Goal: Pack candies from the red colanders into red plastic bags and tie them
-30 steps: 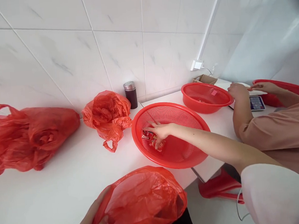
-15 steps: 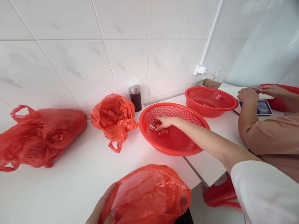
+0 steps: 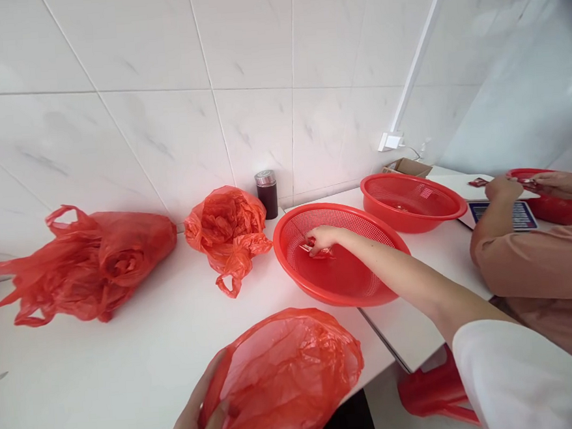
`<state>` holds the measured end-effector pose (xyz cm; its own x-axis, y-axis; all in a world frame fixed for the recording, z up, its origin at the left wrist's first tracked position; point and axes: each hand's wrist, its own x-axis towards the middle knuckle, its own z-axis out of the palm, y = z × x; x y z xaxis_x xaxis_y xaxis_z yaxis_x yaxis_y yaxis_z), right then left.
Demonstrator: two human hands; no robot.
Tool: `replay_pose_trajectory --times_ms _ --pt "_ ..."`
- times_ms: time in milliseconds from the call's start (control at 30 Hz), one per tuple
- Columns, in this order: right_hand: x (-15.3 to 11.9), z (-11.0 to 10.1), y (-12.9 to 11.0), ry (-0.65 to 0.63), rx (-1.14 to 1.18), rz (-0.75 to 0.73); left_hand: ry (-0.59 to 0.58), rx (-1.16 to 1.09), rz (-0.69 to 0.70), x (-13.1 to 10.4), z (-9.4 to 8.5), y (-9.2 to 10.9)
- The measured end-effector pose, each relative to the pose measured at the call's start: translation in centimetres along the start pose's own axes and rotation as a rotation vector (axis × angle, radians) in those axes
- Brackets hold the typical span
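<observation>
At the near edge of the table my left hand [image 3: 198, 410] grips the rim of a red plastic bag [image 3: 290, 377], whose mouth gapes upward. My arm reaches across to a red perforated plastic basket [image 3: 353, 272]. Inside it, my right hand [image 3: 323, 238] is closed on small shiny red packets [image 3: 322, 252] near the basket's left side. The fingers partly cover them, so how many are held cannot be made out.
Full red plastic bags [image 3: 117, 262] lie at the left, and a crumpled red bag [image 3: 232, 221] sits beside a dark jar [image 3: 267, 195]. Right of my basket stand a second red basket [image 3: 413, 209], a scale [image 3: 524, 216] and a co-worker's arm [image 3: 494, 249]. A red stool [image 3: 430, 384] is below.
My right hand has closed its fingers around the packets in the basket. My left hand still grips the bag. The view has shifted slightly, and the co-worker's hands now show a red packet.
</observation>
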<state>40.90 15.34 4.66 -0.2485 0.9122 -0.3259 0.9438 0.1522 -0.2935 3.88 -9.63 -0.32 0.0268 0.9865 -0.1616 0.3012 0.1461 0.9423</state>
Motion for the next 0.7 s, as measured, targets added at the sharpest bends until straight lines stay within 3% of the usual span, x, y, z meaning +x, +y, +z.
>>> replay_pose_trajectory --times_ms 167,233,300,400,500,600,700 --pt "-3.7 -3.9 -1.2 0.070 0.175 -0.091 -0.006 -0.018 0.004 1.1 -0.1 -0.8" --pt "-5.7 -4.9 -3.4 0.101 0.328 -0.182 -0.052 -0.009 0.009 1.8 0.0 -1.1" --pt "-7.9 -4.6 -6.8 0.090 0.595 -0.327 -0.099 0.008 0.028 2.4 0.1 -1.3" --pt "-10.7 -1.2 -12.7 -0.071 0.758 -0.465 -0.135 -0.014 0.039 3.0 0.6 -1.2" --pt "-12.2 4.0 -16.9 -0.239 0.541 -0.460 -0.194 -0.073 0.005 3.0 0.9 -0.8" --pt "-12.0 8.3 -18.3 -0.154 0.163 -0.356 -0.188 -0.073 -0.010 2.7 0.9 -0.7" --pt "-10.8 9.6 -17.4 -0.129 0.001 -0.302 -0.182 -0.008 0.019 2.5 0.6 -0.9"
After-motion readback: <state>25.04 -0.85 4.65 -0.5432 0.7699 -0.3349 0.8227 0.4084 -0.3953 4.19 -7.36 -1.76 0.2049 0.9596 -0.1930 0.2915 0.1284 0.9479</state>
